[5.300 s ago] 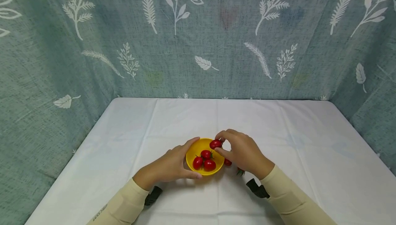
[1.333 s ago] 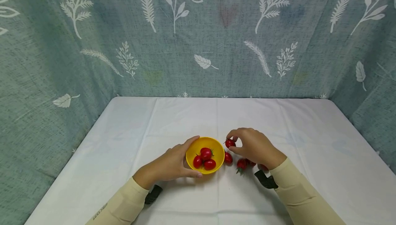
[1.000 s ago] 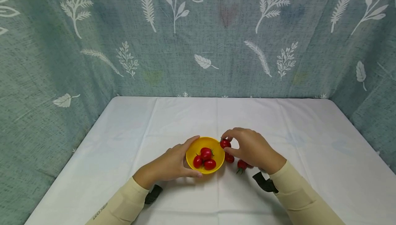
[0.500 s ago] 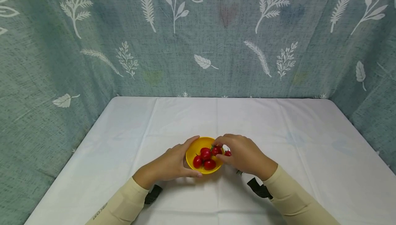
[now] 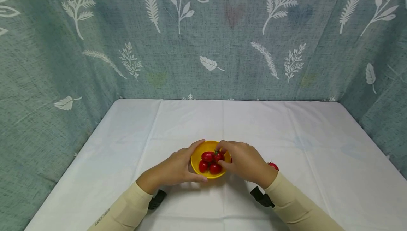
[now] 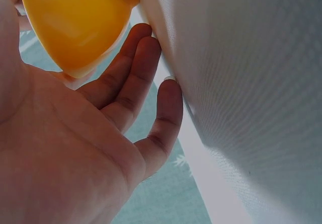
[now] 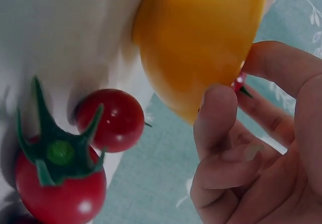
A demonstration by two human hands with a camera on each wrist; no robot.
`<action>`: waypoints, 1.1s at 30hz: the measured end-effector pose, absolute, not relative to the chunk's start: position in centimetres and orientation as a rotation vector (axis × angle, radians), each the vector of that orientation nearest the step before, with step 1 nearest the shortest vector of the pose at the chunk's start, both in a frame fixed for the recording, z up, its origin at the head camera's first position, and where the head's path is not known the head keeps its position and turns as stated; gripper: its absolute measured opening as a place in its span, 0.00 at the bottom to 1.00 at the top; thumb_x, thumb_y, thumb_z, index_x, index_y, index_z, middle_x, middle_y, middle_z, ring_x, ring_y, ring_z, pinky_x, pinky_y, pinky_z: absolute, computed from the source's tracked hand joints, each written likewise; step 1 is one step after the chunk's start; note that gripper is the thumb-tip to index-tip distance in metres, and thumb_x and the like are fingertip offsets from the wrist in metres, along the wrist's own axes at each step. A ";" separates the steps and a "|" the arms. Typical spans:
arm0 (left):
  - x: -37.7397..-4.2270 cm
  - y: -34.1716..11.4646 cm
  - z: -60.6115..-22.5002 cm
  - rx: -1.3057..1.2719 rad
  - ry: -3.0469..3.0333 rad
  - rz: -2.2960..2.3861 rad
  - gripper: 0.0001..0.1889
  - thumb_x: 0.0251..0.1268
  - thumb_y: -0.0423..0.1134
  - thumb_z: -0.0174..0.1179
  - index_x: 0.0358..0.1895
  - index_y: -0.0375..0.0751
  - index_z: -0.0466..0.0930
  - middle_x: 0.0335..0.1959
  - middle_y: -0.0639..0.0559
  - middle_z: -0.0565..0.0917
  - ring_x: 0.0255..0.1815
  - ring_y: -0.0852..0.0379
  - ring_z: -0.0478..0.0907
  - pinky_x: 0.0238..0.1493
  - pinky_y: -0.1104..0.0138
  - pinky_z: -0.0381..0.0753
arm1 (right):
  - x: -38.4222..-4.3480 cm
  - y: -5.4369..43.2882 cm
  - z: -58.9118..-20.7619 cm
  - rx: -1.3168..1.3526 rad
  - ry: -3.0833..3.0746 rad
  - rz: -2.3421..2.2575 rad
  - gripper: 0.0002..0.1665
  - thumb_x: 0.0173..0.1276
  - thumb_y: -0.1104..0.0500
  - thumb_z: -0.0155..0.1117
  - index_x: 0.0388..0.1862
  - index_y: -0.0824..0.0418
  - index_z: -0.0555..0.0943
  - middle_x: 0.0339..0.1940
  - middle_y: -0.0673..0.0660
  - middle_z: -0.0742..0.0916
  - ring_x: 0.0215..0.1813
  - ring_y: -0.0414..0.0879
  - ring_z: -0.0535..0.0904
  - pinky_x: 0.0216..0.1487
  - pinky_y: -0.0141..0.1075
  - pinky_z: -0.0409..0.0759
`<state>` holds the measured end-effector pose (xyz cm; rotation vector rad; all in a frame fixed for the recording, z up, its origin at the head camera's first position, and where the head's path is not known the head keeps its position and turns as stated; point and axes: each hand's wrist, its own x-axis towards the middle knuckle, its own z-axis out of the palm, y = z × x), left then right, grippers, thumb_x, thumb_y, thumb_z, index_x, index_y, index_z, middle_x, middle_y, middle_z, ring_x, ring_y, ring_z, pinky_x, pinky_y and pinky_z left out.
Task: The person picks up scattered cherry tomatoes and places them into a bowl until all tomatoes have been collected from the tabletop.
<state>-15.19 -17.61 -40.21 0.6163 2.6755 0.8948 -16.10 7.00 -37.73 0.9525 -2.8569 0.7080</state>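
Observation:
My left hand (image 5: 176, 169) holds the yellow bowl (image 5: 206, 147) from its left side, thumb at the near edge and fingers along the far edge. In the left wrist view, several of its fingers (image 6: 136, 73) are spread below the bowl's outer wall. My right hand (image 5: 246, 162) reaches over the right rim and pinches a cherry tomato (image 5: 219, 157) with a green stalk, low inside the bowl. Other cherry tomatoes (image 5: 204, 166) lie in the bowl beside it. The right wrist view shows only a sliver of the held cherry tomato (image 7: 237, 83) past the rim.
On the white tablecloth (image 5: 178, 121), to the bowl's right, lie more cherry tomatoes (image 7: 118, 121), mostly hidden under my right hand in the head view. One cherry tomato (image 5: 272, 166) shows beyond the right wrist. A patterned green curtain (image 5: 203, 47) surrounds the table.
After an earlier tomato at the rim, my right hand picked up another from the right and carried it left, down into the bowl. The left hand and bowl have stayed put.

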 end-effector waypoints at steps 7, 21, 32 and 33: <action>-15.2 -17.5 -40.1 0.615 2.673 0.898 0.60 0.46 0.64 0.75 0.81 0.56 0.48 0.68 0.50 0.73 0.65 0.49 0.72 0.64 0.50 0.75 | -16.2 6.8 -38.1 0.959 -2.873 0.764 0.18 0.61 0.54 0.76 0.48 0.52 0.82 0.40 0.46 0.89 0.41 0.44 0.84 0.44 0.39 0.83; -15.1 -17.5 -40.0 0.608 2.670 0.899 0.60 0.46 0.64 0.75 0.81 0.56 0.48 0.69 0.50 0.73 0.66 0.47 0.72 0.62 0.49 0.76 | -16.5 6.7 -38.4 0.954 -2.925 0.833 0.13 0.63 0.55 0.73 0.46 0.52 0.83 0.42 0.48 0.90 0.45 0.45 0.85 0.44 0.40 0.83; -15.1 -17.5 -40.1 0.596 2.670 0.894 0.60 0.46 0.64 0.75 0.81 0.57 0.48 0.69 0.50 0.73 0.67 0.47 0.71 0.64 0.47 0.75 | -16.5 6.6 -38.4 0.964 -2.924 0.809 0.08 0.64 0.55 0.73 0.41 0.52 0.86 0.40 0.46 0.90 0.41 0.42 0.83 0.43 0.39 0.81; -15.1 -17.5 -40.1 0.597 2.670 0.893 0.60 0.46 0.64 0.75 0.81 0.57 0.48 0.69 0.50 0.73 0.67 0.46 0.71 0.64 0.46 0.75 | -16.5 6.6 -38.4 0.963 -2.918 0.789 0.08 0.64 0.54 0.73 0.41 0.52 0.86 0.40 0.46 0.90 0.41 0.42 0.83 0.42 0.38 0.81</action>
